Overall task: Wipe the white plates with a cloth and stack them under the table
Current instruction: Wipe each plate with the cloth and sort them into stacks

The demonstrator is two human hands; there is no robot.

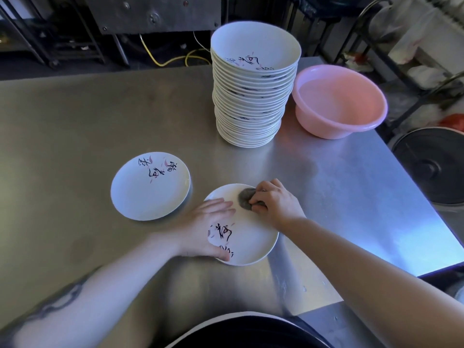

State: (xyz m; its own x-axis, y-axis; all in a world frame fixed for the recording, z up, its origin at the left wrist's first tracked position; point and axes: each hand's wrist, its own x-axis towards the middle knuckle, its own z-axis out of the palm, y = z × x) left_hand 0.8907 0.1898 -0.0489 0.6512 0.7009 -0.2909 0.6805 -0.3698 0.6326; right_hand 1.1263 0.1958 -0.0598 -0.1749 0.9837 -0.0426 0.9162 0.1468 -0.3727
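Note:
A white plate (253,243) with dark brush lettering lies on the steel table (75,126) just in front of me. My left hand (206,227) rests flat on its left side, fingers straight, thumb at the near rim. My right hand (275,200) grips a small grey cloth (244,198) and presses it on the plate's far part. A second white plate (150,187) lies flat to the left. A tall stack of white plates (251,96) stands at the back of the table.
A pink plastic basin (339,101) sits right of the stack. The table's right edge drops off beside a dark round bin lid (434,167). Metal racks and a yellow cable lie beyond the far edge.

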